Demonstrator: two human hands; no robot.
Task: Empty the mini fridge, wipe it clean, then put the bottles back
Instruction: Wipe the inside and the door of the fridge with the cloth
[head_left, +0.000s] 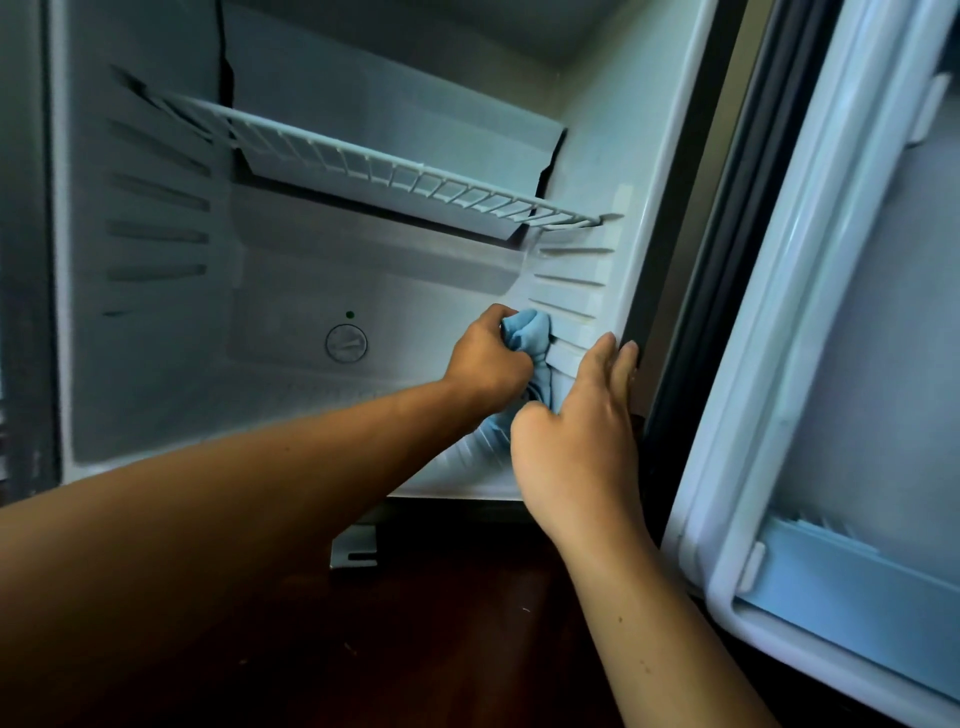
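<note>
Both hands work at the lower right of the mini fridge (156, 364) interior. Left hand (488, 353), fingers curled, grips a bunched blue cloth (527, 338) and presses it against the ribbed right wall (582, 291), at about 4 o'clock of the cavity. Right hand (576, 447) lies flat with straight fingers, holding nothing; its fingertips rest on the front edge of that wall, just beside the cloth, and its thumb overlaps the cloth's hanging tail.

Shelf-guide ribs run up the right wall from the cloth toward 1 o'clock, and matching ribs line the left wall at 9 o'clock. A white wire shelf (395, 171) spans the cavity at 12 o'clock, tilted down toward the right, well above the hands. Below it the space is open back to the rear wall, where a round dial (346, 343) sits at about 6 o'clock with a small green dot just above it.

At 3 o'clock the open door (831, 364) stands close beside the right hand, its dark gasket between them. No bottles are in view. Dark wooden floor (467, 649) lies beneath the forearms.
</note>
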